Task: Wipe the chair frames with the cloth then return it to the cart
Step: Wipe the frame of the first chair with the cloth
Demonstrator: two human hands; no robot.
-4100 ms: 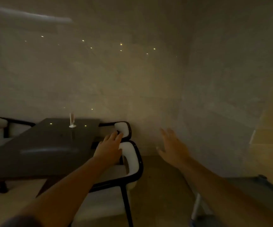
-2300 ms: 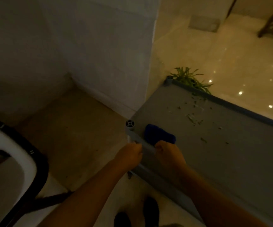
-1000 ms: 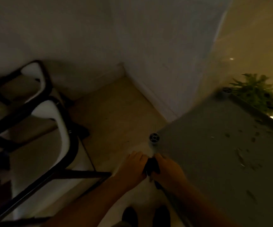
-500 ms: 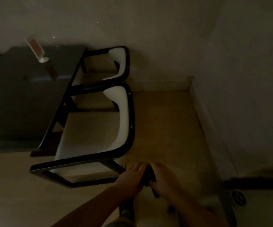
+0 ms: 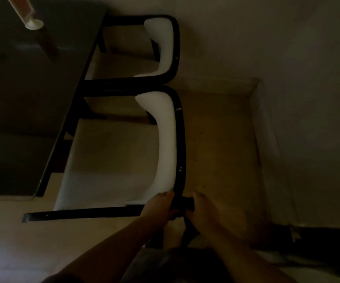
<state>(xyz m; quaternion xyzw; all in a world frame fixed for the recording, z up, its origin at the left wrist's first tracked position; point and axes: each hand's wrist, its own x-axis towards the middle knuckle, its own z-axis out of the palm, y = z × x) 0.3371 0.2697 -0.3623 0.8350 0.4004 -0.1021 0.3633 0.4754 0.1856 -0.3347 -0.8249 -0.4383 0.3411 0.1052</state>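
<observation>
The near chair has a black frame (image 5: 180, 139) and white cushions, and stands just in front of me at the table's side. A second chair (image 5: 174, 48) of the same kind stands behind it. My left hand (image 5: 158, 208) and my right hand (image 5: 202, 210) are closed side by side on the dark cloth (image 5: 182, 206), which is bunched between them. The cloth sits right at the rear corner of the near chair's frame. It looks almost black in this dim light, and most of it is hidden by my fingers.
A dark table (image 5: 28, 94) fills the left, with a small stand (image 5: 27, 13) on it. A wall (image 5: 287, 58) runs along the right and back, leaving a strip of floor (image 5: 220, 144) beside the chairs. The cart's dark edge (image 5: 318, 240) shows at lower right.
Both hands took the blue cloth from the cart top. My view has since swung left from the cart to the chairs, and my hands have come up to the near chair's frame.
</observation>
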